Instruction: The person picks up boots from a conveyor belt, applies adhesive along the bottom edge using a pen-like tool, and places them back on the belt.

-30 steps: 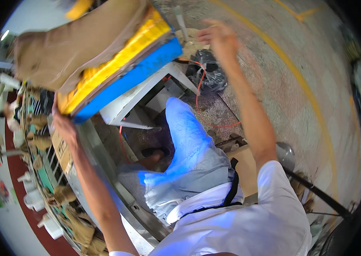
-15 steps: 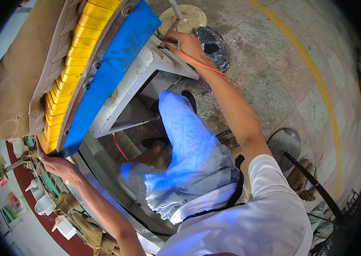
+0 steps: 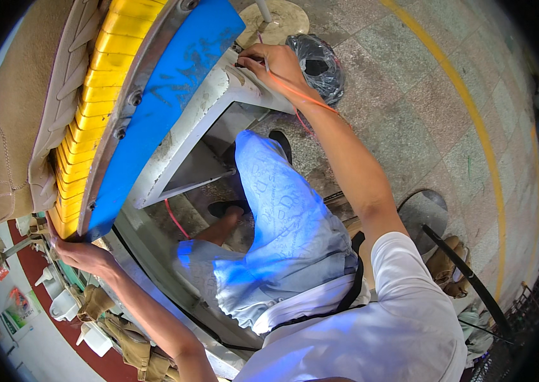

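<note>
1 tan suede boot w/ braided seam (image 3: 11,121) at upper L, up against 1 yellow ridged block (image 3: 100,79). Edging that block: 1 narrow grey metal strip (image 3: 109,114) w/ 4 bolt heads visible, then 1 blue flat panel (image 3: 180,83) w/ dark scuffs.

2 hands in view. L hand (image 3: 88,256) touches block's lower end, near panel's bottom corner; some of its fingers are hidden, so can't tell if they grip. R hand (image 3: 279,63) is at top corner of 1 chipped white metal stand (image 3: 199,114), fingers bent in at a small dark part; can't tell if it's gripped. 1 thin orange cord (image 3: 301,95) lies across R wrist.

Just beside R hand: 1 black plastic bag (image 3: 331,63); behind, 1 pale round base (image 3: 287,22) w/ 1 upright pole. Lower L, well below boot: 3 white plastic containers (image 3: 64,307). Far R, on floor: tan shoes (image 3: 445,260), no. unclear, near 1 black bar (image 3: 470,278).
</note>
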Available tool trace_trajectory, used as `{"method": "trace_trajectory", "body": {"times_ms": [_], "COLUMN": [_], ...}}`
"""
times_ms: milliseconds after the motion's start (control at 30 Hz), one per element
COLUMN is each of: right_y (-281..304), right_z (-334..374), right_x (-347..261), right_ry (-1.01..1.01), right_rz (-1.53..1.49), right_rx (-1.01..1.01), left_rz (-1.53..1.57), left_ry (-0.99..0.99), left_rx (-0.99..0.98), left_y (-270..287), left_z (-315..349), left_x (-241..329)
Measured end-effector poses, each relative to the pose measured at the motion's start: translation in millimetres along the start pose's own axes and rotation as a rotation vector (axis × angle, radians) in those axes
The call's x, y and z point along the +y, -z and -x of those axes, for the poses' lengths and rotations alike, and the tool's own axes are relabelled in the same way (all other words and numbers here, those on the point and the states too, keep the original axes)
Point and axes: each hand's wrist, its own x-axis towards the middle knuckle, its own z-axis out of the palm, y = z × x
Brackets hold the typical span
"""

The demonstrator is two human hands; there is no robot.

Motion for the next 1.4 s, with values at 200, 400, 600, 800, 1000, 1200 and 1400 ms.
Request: {"method": "trace_trajectory", "body": {"times_ms": [200,400,600,800,1000,1200,1400], "right_y": [1,1,0,0,3,25,82], "right_z": [1,-1,-1,-1,-1,1,28], "right_x": [-5,-4,-5,-7,-9,-35,-223], "right_ry": [-0.025,-0.012,0.006,0.008,-0.021,-0.158,-0.062], "right_rz": [0.023,0.043,0.053,0.057,0.083,0.013,-0.431], "right_rx": [-0.014,-0.013,-0.005,0.002,-0.033,0.205,0.314], "left_rz": [0.037,0.018,0.021,-0.016,0.007,-0.063,-0.453], "left_ry": [0.025,0.027,0.002,0.013,-0.007,0.085,-0.311], "left_rx": [0.008,0.026,0.021,0.042,0.023,-0.006,0.03], "left_y": [2,0,2,1,3,10,31], "left_z": [-1,0,-3,-2,-2,12,94], "left_x": [-3,-2,-7,-5,-8,8,46]}}
